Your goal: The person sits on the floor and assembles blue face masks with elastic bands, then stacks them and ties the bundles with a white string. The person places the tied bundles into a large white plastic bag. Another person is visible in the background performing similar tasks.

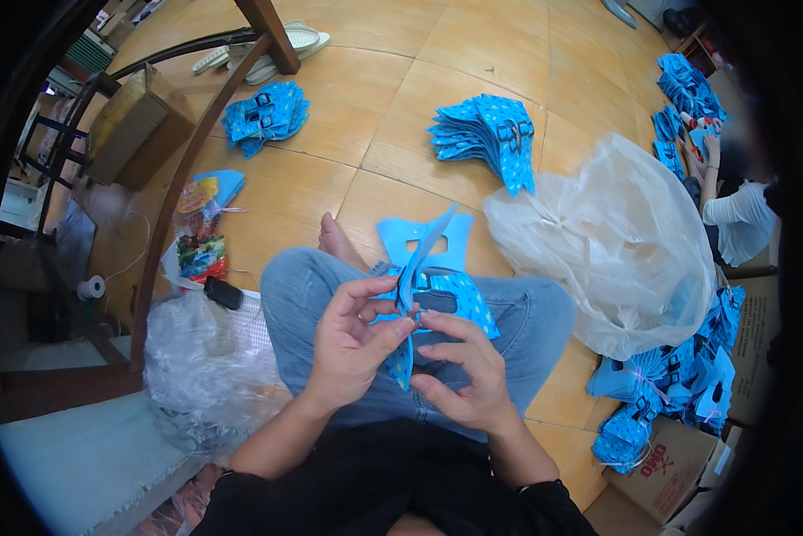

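Above my lap, my left hand point(355, 335) is closed on a blue patterned sheet point(408, 366), gripping its edge between thumb and fingers. The sheet stands on edge, bent upward, so its full shape is hidden. My right hand point(467, 371) is beside it, fingers curved and thumb apart. Its index fingertip meets the sheet's edge by my left thumb; I see nothing held in it. Behind the hands, a blue dotted piece with dark window-like prints point(468, 304) lies over my jeans. A plain blue piece with a rectangular cut-out point(455, 241) shows beyond it.
Two stacks of blue dotted pieces point(486, 134) point(266, 116) sit on the tiled floor ahead. A large translucent plastic bag point(611, 259) lies right, near blue bundles point(674, 380) and cartons point(665, 469). Crumpled clear plastic point(196, 357) is left, beside a wooden frame point(174, 196). Another person point(741, 219) works at far right.
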